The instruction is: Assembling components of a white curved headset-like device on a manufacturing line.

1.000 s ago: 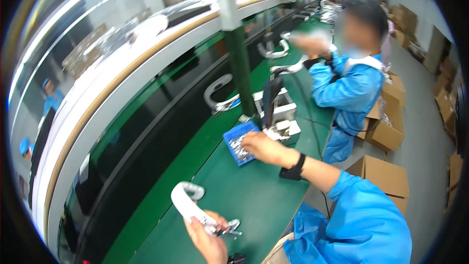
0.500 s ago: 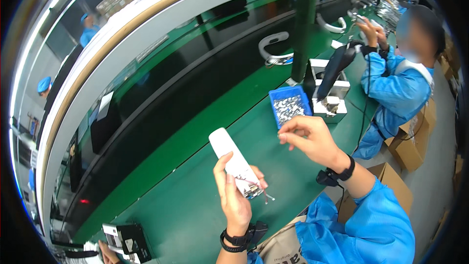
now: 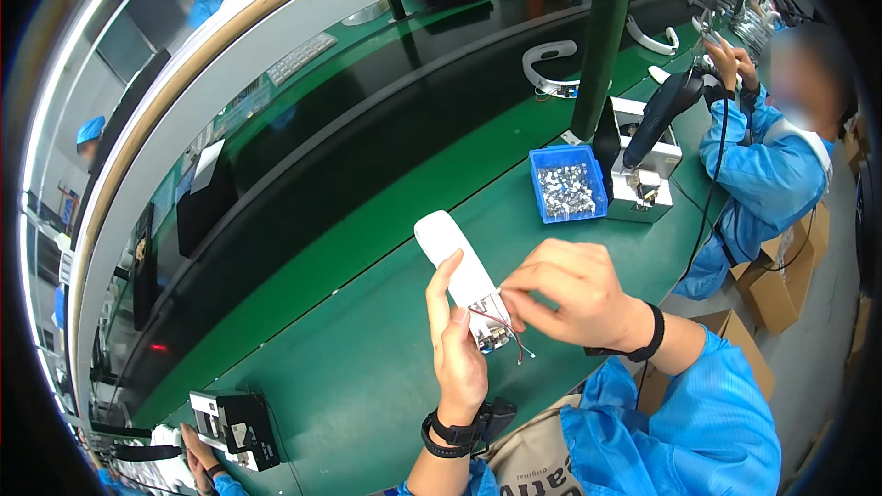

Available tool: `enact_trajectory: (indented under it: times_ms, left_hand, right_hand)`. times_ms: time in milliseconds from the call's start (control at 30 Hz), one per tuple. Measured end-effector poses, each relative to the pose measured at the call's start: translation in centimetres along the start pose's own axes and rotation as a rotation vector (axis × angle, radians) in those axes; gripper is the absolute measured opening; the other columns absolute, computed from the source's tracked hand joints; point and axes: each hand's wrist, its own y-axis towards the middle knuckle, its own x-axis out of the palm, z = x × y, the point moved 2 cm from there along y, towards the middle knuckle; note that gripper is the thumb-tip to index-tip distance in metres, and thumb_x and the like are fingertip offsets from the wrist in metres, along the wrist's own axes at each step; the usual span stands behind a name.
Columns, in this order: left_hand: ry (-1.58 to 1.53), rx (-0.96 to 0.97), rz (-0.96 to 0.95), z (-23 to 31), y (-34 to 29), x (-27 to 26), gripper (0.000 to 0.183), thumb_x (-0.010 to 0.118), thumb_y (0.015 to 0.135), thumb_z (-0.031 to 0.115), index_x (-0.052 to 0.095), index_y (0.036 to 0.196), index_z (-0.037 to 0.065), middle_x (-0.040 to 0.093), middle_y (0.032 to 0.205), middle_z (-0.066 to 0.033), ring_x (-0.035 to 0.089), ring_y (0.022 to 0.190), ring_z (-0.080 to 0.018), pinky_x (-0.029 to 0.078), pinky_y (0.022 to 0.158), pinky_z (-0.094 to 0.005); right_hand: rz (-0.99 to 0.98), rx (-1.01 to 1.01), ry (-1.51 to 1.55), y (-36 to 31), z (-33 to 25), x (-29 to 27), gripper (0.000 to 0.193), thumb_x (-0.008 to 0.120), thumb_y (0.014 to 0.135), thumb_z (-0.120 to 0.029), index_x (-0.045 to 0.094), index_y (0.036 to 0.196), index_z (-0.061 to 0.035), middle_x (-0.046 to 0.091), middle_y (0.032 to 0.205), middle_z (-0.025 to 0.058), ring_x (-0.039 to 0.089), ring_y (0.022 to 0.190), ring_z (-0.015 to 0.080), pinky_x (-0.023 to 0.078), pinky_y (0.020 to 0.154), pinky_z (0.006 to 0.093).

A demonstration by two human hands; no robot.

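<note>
My left hand (image 3: 457, 349) grips a long white plastic housing (image 3: 455, 262) upright over the green bench, its open lower end showing thin red and dark wires (image 3: 501, 326). My right hand (image 3: 570, 294) pinches at that wired end with thumb and fingertips closed on it; whether it holds a small part I cannot tell. A blue tray of small metal screws (image 3: 568, 184) sits on the bench beyond my right hand.
A white fixture block with a black electric screwdriver (image 3: 648, 142) stands right of the tray. A green post (image 3: 602, 41) rises behind. White curved housings (image 3: 548, 64) lie on the black belt. A co-worker in blue (image 3: 772, 156) works at right. Cardboard boxes (image 3: 781, 276) stand on the floor.
My right hand came back from the blue tray to the housing's wired end. My left hand has raised the white housing and tilted it more upright.
</note>
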Motion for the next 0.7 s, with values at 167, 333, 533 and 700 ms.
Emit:
enact_trajectory:
  times_ms: [167,333,533,700]
  left_hand:
    - [-0.076,-0.063,-0.033,-0.2,-0.3,-0.6,0.056,0.036,0.109,0.028,0.026,0.16,0.007,0.067,0.094,-0.0187,0.068,0.078,-0.024,0.058,0.076,-0.0384]
    - [-0.078,-0.059,-0.068,-0.2,-0.1,-0.6,0.056,0.037,0.108,0.026,0.026,0.16,0.009,0.067,0.094,-0.0192,0.068,0.078,-0.0243,0.058,0.076,-0.0386]
    - [-0.13,-0.068,-0.088,-0.7,0.1,-1.0,0.067,0.043,0.101,0.022,0.023,0.163,0.01,0.068,0.096,-0.0201,0.068,0.082,-0.0258,0.058,0.079,-0.0404]
    - [-0.129,-0.05,-0.146,-0.9,0.3,-1.1,0.076,0.044,0.095,0.02,0.019,0.166,0.012,0.068,0.097,-0.019,0.069,0.088,-0.0253,0.058,0.081,-0.0391]
  right_hand:
    - [0.085,0.31,-0.022,-1.7,4.4,-0.9,0.012,0.073,0.083,0.002,0.068,0.092,-0.0029,0.065,0.082,0.0087,0.068,0.072,0.0253,0.052,0.062,0.0356]
    - [0.131,0.485,-0.261,-3.6,10.2,-1.6,0.019,0.067,0.087,0.003,0.066,0.105,-0.0012,0.063,0.087,0.0101,0.066,0.082,0.0261,0.053,0.071,0.038]
    - [-0.205,0.573,0.46,-4.4,3.0,-1.3,0.012,0.07,0.096,-0.004,0.069,0.107,-0.0012,0.07,0.085,0.0053,0.066,0.072,0.0115,0.051,0.062,0.0284]
    - [-0.45,0.659,0.613,-5.7,-1.9,-1.6,0.009,0.073,0.097,-0.009,0.074,0.103,-0.0025,0.071,0.077,0.0051,0.065,0.064,0.0105,0.048,0.056,0.0287]
